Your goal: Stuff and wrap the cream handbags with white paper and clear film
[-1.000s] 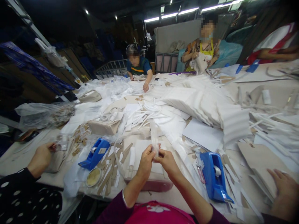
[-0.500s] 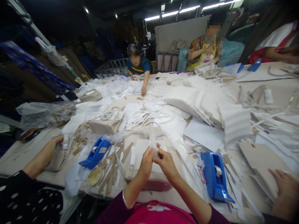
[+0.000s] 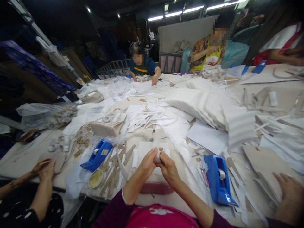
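Observation:
My left hand [image 3: 147, 164] and my right hand [image 3: 169, 165] are closed around a small roll of translucent white foam wrap [image 3: 157, 155]. From this roll a pale wrapped strip runs away from me toward a small dark metal piece [image 3: 154, 130], perhaps a strap clip. Below my hands lies a beige handbag [image 3: 155, 187], with white sheet material on its upper part. Left of my left hand, a white wrapped roll [image 3: 134, 158] rests on the bag. A beige strap [image 3: 120, 163] curves along the bag's left side. My fingers partly hide what is inside the roll.
Blue tape dispensers [image 3: 97, 155] [image 3: 219, 180] flank the bag, among paper strips [image 3: 114, 172] and a tape roll [image 3: 96, 178]. White foam sheets [image 3: 197, 101] pile up behind. Co-workers' hands [image 3: 46, 169] [image 3: 288, 186] handle beige pieces on both sides; other people sit across the table.
The pale strip between my hands is now gathered into a thicker, shorter roll. The left co-worker's hands have come together nearer the table edge; the person opposite has moved a hand rightward.

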A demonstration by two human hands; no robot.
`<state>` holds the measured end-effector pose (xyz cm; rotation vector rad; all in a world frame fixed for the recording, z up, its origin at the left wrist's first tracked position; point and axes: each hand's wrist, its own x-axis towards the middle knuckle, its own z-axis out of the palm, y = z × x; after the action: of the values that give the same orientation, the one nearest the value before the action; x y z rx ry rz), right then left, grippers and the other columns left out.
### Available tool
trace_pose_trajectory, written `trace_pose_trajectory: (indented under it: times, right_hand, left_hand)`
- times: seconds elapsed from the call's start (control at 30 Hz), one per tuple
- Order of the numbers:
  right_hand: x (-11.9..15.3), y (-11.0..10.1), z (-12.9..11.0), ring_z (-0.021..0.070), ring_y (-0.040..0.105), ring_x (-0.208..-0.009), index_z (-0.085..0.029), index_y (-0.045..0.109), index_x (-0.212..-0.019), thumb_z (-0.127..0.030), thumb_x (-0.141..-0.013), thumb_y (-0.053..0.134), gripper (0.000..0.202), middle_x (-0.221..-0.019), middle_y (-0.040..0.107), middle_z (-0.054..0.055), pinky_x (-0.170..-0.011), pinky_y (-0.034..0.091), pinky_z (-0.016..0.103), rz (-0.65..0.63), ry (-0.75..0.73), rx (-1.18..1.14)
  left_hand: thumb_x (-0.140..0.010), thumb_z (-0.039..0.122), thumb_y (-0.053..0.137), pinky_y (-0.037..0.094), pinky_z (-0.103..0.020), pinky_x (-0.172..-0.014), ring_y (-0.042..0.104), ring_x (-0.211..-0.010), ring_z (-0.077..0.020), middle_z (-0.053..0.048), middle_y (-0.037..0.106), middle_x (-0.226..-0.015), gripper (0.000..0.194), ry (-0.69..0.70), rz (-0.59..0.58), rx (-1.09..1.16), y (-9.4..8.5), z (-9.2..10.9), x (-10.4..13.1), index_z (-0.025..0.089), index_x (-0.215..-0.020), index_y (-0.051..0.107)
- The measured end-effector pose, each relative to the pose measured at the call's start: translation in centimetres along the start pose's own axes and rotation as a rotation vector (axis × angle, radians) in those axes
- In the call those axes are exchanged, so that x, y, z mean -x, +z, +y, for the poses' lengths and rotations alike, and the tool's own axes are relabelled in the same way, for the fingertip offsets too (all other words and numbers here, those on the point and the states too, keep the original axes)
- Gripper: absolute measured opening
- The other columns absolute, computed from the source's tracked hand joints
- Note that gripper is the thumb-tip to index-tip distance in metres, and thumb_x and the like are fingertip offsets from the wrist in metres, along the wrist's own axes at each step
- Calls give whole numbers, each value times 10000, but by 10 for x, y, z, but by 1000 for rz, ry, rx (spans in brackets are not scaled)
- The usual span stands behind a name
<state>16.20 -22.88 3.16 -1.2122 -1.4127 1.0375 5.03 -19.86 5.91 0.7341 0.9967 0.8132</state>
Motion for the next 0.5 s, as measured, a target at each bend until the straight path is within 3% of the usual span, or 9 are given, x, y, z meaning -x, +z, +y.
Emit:
trace_pose_trajectory:
  times: [0.07,0.1,0.2,0.27,0.43,0.5]
  right_hand:
    - [3,2,3,160,460,-773,-190,516,-687,-158,-748,500,71,-770,506,9,-723,375,281,14,-82,50]
    - [4,4,4,163,463,-778,-191,526,-718,-163,-735,519,35,-786,514,11,-727,377,286,22,-47,56]
    - [0,8,6,155,464,-705,-185,522,-768,-171,-685,544,87,-752,522,-1,-661,385,280,21,230,-36]
    - [-2,11,9,146,461,-668,-185,501,-748,-170,-689,513,62,-713,509,-12,-633,385,271,-5,306,-123]
    - [2,14,17,161,459,-776,-192,462,-668,-146,-709,488,68,-781,508,10,-736,374,291,-12,-13,16]
    - [1,15,19,161,464,-772,-188,487,-692,-132,-679,507,62,-792,516,12,-722,377,287,-57,54,9]
  left_hand:
    - [-786,471,587,446,-301,-722,581,-800,-181,-106,630,-946,443,-23,-44,2,-3,1,-2,103,-1031,623]
    - [-775,454,606,445,-303,-739,578,-801,-179,-95,626,-923,420,14,-17,-37,-4,-1,-3,110,-1015,628]
    - [-740,430,654,419,-319,-874,564,-950,-210,-79,612,-971,386,203,157,-219,-2,-15,-5,161,-1017,639]
    - [-753,457,636,382,-322,-946,532,-1060,-226,-92,606,-1060,407,237,209,-230,-1,-21,-6,176,-1047,637]
    - [-758,532,600,433,-325,-817,596,-862,-207,-123,650,-953,465,63,94,5,-11,-18,-13,105,-932,660]
    - [-723,501,653,437,-301,-764,597,-797,-188,-102,657,-895,433,80,116,-25,-14,-21,-16,109,-908,662]
